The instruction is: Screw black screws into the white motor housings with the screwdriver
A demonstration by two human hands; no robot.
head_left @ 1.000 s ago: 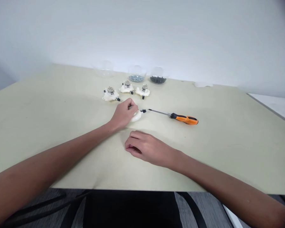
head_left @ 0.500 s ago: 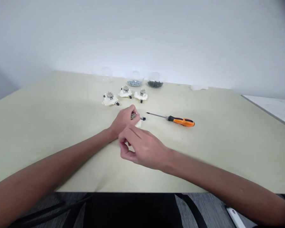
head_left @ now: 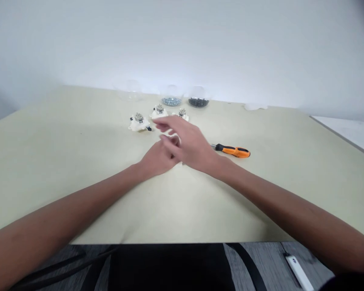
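My left hand [head_left: 157, 159] rests on the table, closed around a white plastic part with a small motor, which is nearly all hidden now. My right hand [head_left: 191, 143] hangs above it, fingers apart and slightly smeared, with nothing visible in them. Past the fingertips stand more such motor assemblies: one on the left [head_left: 138, 123], one in the middle [head_left: 159, 112], and one on the right [head_left: 183, 114], partly covered by my right hand. A screwdriver [head_left: 235, 151] with an orange and black handle lies to the right, its shaft mostly behind that hand.
Along the back of the table [head_left: 170, 210] sit a clear bowl [head_left: 131, 92], a bowl of silvery screws [head_left: 171, 100] and a bowl of small black pieces [head_left: 198, 102]. A flat white piece [head_left: 255, 106] lies farther right. A whitish surface [head_left: 348, 131] adjoins the right edge.
My right hand has moved up and away from me, over the left hand and toward the motor assemblies, its curled fingers now spread. The left hand stays on its part.
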